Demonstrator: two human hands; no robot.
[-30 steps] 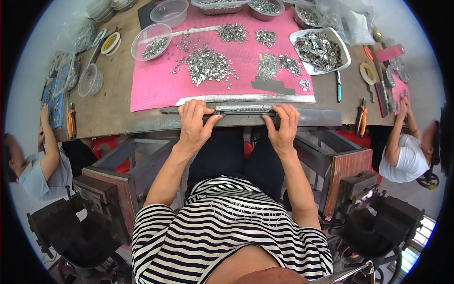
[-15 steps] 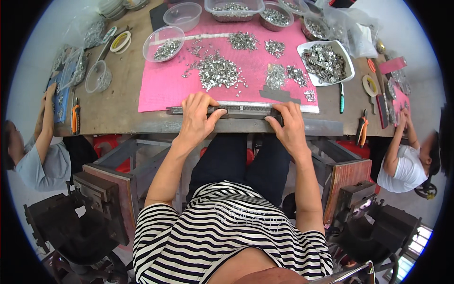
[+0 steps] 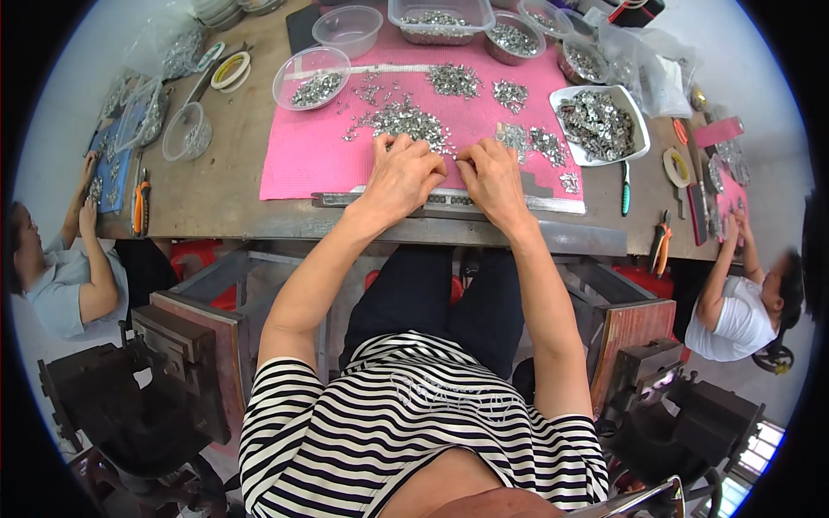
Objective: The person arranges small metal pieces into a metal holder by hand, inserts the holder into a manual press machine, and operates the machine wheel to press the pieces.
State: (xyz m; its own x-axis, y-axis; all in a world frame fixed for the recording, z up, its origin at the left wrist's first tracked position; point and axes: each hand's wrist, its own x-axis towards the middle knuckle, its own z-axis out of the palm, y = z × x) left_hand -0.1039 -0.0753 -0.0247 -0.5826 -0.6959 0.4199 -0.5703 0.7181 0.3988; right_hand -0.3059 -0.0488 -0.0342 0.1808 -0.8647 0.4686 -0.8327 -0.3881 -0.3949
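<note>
My left hand [image 3: 402, 179] is over the near edge of a big heap of small shiny metal pieces [image 3: 406, 123], its fingers curled and drawn together. Beside it, my right hand [image 3: 492, 178] has thumb and forefinger pinched close to a few loose pieces. Anything between the fingers of either hand is too small to make out. Under my wrists a long dark metal bar with a slotted middle [image 3: 449, 199] lies along the near edge of the pink mat [image 3: 294, 164], partly covered by my hands. A grey flat strip [image 3: 537, 187] is just right of my right hand.
Smaller metal heaps [image 3: 454, 80] lie farther back. A clear bowl [image 3: 311, 79], a white tray of metal parts [image 3: 641, 129] and a clear tub [image 3: 440, 33] stand around the mat. Orange-handled pliers [image 3: 661, 244] lie right. People work at both sides.
Both hands have let go of the dark bar and moved forward and inward to the metal heap. The bar stays at the mat's near edge. The view has shifted slightly.
</note>
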